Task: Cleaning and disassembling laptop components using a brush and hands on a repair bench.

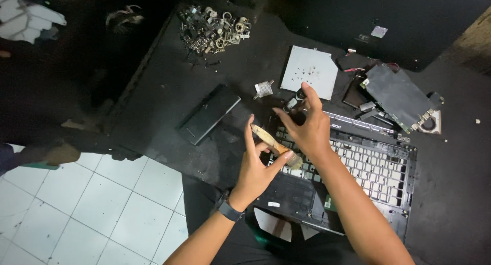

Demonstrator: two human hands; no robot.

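Observation:
My left hand [255,168] holds a small paintbrush [272,142] with a pale wooden handle, pinched between thumb and fingers above the left side of a laptop base [388,193]. A dark watch sits on that wrist. My right hand [306,124] hovers over the upper left corner of the laptop keyboard [376,170], fingers spread, fingertips near a small dark part [294,100] at the hinge; whether it grips anything I cannot tell. The laptop base rests on my lap and on the edge of the dark table [169,96].
A grey metal plate [309,69] lies behind the laptop. A circuit board [401,98] sits at the back right. A black battery pack [208,113] lies to the left, a small heatsink [264,89] near it. A pile of metal scraps [212,30] is at the back. White tiled floor lies lower left.

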